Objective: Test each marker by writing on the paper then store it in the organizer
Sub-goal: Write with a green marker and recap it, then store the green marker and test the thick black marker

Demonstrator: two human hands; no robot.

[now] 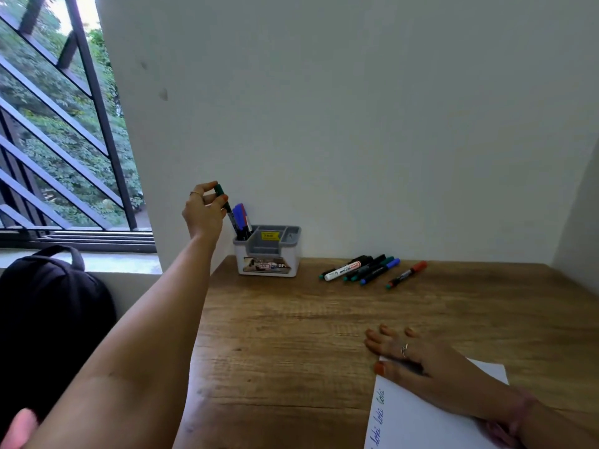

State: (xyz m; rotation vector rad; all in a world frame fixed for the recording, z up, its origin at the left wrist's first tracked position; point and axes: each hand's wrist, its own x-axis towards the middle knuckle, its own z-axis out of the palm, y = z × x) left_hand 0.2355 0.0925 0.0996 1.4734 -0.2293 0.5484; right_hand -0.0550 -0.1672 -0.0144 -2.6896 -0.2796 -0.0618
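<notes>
My left hand (204,210) reaches to the far left of the desk and pinches a green-capped marker (223,199) by its top. The marker's lower end is down in the left compartment of the grey and white organizer (269,254), beside blue and red markers (241,217) standing there. My right hand (405,351) lies flat with fingers spread on the top corner of the white paper (431,413), which carries blue handwriting along its left edge. Several loose markers (363,268) lie in a row at the back of the desk, and a red-capped one (406,274) sits a little apart.
The wooden desk (291,335) stands in a corner between white walls. A dark backpack (48,319) sits to the left below a barred window (64,140).
</notes>
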